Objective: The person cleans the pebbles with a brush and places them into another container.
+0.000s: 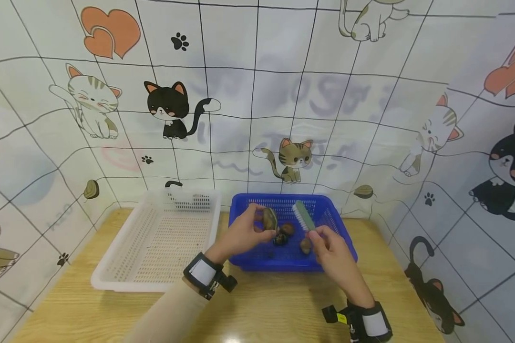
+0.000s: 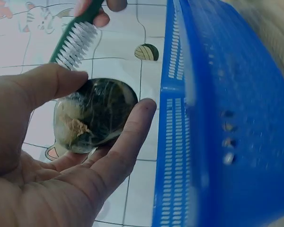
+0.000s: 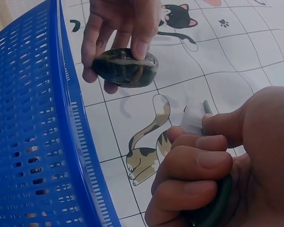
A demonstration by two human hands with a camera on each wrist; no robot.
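Note:
My left hand [image 1: 242, 233] pinches a dark, glossy stone [image 2: 97, 116] between thumb and fingers, over the blue basket. The stone has pale veins and a rough brownish patch, which faces the left wrist view. To the right, my right hand [image 1: 335, 255] grips a green-backed brush [image 1: 304, 216] with white bristles. Its fingers curl round the green handle [image 3: 220, 203] in the right wrist view. Brush and stone are apart, with the bristles facing left toward the stone. Below the hands, several smaller stones [image 1: 287, 229] lie on the floor of the blue basket [image 1: 274, 267].
A white perforated basket [image 1: 126, 287] stands left of the blue one on the wooden table [image 1: 266, 305]. Behind and on both sides, a cat-patterned sheet [image 1: 231, 95] with grid lines encloses the table.

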